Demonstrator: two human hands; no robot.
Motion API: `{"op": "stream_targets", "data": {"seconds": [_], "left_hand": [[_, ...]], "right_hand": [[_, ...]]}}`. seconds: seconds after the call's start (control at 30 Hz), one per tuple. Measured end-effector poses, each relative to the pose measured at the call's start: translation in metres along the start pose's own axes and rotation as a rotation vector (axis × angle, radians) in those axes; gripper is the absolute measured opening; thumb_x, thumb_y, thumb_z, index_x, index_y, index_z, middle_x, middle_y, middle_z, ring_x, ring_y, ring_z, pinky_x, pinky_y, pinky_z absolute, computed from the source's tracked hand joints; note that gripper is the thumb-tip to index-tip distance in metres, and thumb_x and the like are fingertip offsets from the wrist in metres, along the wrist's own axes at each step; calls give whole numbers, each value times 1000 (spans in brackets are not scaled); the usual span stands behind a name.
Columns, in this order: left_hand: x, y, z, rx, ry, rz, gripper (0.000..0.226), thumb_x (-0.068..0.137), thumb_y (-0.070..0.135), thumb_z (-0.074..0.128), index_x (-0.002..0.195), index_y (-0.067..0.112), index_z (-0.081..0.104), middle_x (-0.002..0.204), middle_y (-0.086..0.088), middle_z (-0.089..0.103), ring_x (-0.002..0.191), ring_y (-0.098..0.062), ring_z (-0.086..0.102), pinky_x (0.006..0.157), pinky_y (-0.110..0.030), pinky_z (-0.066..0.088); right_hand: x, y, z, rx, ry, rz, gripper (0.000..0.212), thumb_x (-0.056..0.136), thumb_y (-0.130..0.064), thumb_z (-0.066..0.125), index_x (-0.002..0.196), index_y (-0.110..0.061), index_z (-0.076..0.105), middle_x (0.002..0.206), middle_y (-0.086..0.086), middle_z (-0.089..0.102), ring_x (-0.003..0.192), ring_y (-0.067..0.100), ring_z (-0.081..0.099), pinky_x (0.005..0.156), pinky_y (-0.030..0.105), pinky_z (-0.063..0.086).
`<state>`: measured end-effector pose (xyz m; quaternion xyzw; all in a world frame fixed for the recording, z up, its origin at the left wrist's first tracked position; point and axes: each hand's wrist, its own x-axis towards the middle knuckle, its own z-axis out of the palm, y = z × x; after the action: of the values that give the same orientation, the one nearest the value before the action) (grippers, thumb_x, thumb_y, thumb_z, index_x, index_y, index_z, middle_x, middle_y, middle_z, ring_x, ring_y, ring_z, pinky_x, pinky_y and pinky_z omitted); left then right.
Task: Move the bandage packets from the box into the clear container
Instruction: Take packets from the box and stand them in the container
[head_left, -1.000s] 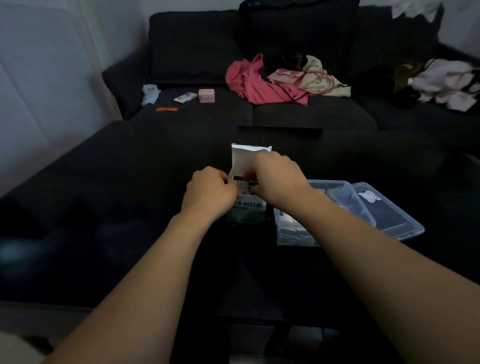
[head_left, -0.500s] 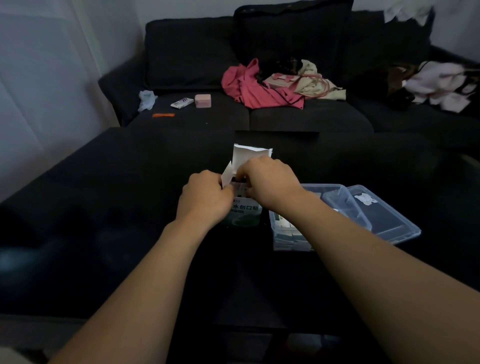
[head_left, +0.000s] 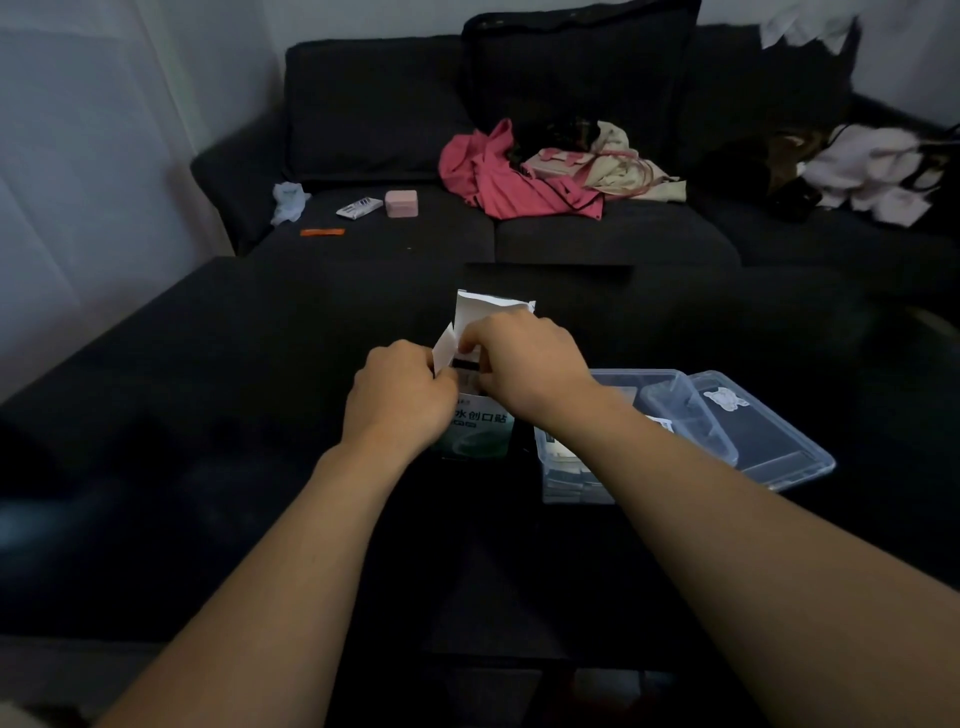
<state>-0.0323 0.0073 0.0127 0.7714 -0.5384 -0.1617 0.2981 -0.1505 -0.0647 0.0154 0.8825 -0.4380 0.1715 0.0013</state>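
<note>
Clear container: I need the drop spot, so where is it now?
In the head view, the clear container sits on the dark table right of the bandage box, under the right forearm, with its lid on its right.

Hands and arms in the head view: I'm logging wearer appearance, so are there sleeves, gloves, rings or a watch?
Both forearms are bare up to the frame edge, with no sleeves showing. The left hand and right hand wear no gloves; no watch, bracelet or ring is visible in the dim light.

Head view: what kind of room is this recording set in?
Most likely a home living room: a dark fabric sofa strewn with a pink crumpled garment, and a low black table in front.
</note>
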Motion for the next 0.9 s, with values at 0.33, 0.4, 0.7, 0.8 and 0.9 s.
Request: {"op": "stream_targets", "data": {"seconds": [0.33,0.4,0.7,0.8,0.9], "left_hand": [[-2,2,-1,12,-8,-5,26,99,27,57,78,16,69,80,0,67,68,-12,63,52,-25,40],[-3,2,0,28,6,-6,27,99,26,56,75,16,67,77,0,65,65,-12,60,50,-25,37],[-4,2,3,52,33,12,30,97,27,57,69,17,63,73,1,59,62,-12,56,47,-26,34],[-2,1,3,80,16,-6,26,98,28,57,73,20,62,78,1,61,66,-13,58,48,-25,36],[0,-1,3,104,7,-33,20,98,27,57,83,19,67,85,-1,64,68,-13,59,48,-26,37]], "right_hand": [[-1,-1,-1,-56,-46,-15,17,87,-16,69,98,-26,77,102,7,68,86,27,68,75,39,59],[-1,-1,-2,-75,-54,-13,16,87,-15,68,97,-24,77,103,7,68,87,28,68,76,40,59],[0,0,-5,-211,-106,10,13,90,-6,65,103,-6,67,95,12,55,88,32,65,73,39,55],[-1,2,-8,-188,-104,3,15,90,-14,68,104,-10,68,100,12,58,90,32,64,76,40,56],[0,4,-19,-109,-63,15,13,88,-26,73,98,-18,73,103,9,64,90,31,64,73,39,53]]}}
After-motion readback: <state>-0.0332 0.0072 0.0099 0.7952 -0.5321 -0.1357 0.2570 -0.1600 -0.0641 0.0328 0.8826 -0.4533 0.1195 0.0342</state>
